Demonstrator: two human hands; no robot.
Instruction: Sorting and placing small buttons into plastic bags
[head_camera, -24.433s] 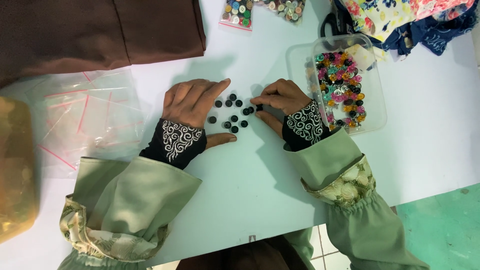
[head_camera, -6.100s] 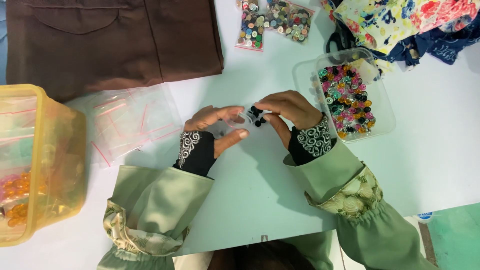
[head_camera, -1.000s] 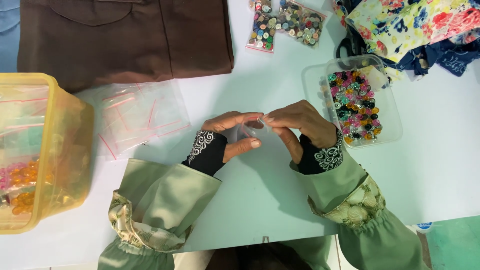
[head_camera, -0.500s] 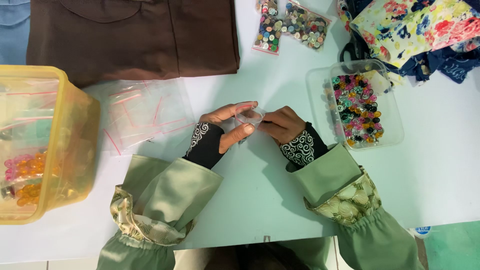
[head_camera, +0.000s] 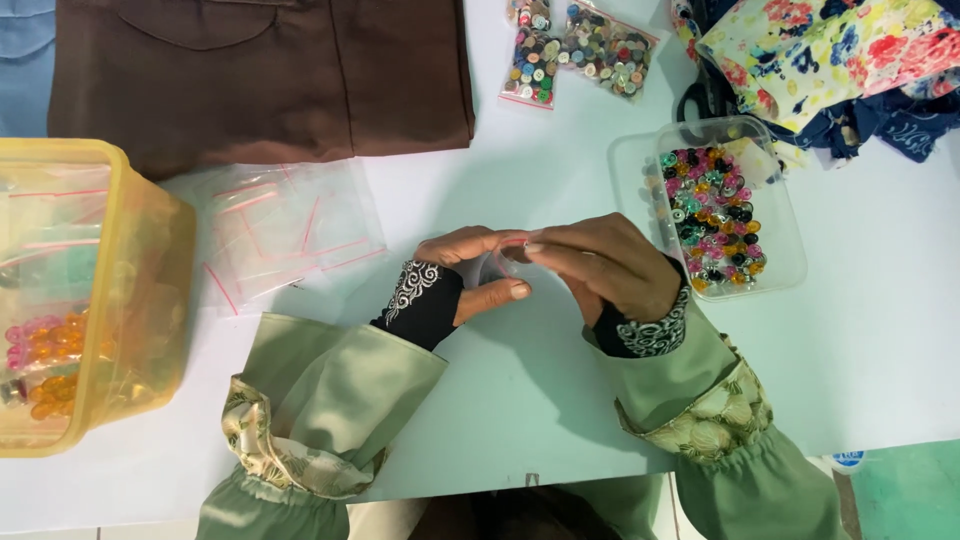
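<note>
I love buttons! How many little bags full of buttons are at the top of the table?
2: one filled button bag beside another filled bag; more may lie beyond the picture's edge.

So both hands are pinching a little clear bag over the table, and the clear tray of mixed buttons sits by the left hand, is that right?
Not quite. The head view shows the clear tray of mixed buttons beside the right hand, not the left hand. The rest holds: both hands pinch the little clear bag over the table.
</note>
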